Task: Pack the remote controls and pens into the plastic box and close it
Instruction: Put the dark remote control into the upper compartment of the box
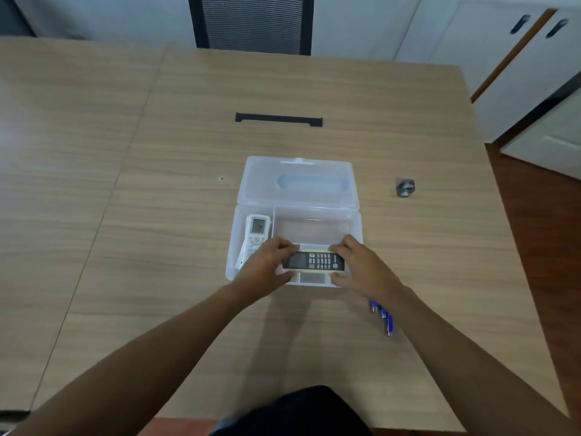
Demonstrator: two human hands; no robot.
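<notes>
A clear plastic box (353,229) lies open on the wooden table, its lid (297,182) folded back flat behind it. A white remote (256,234) rests in the box's left compartment. Over the front edge of the box, both hands hold a black remote (314,262) sideways by its ends: my left hand (267,265) grips the left end, my right hand (358,262) the right end. Blue pens (383,316) lie on the table right of the box, partly hidden by my right forearm.
A small grey metal object (405,187) sits on the table to the right of the lid. A black cable slot (279,119) is set in the table behind the box. A chair (251,23) stands at the far edge.
</notes>
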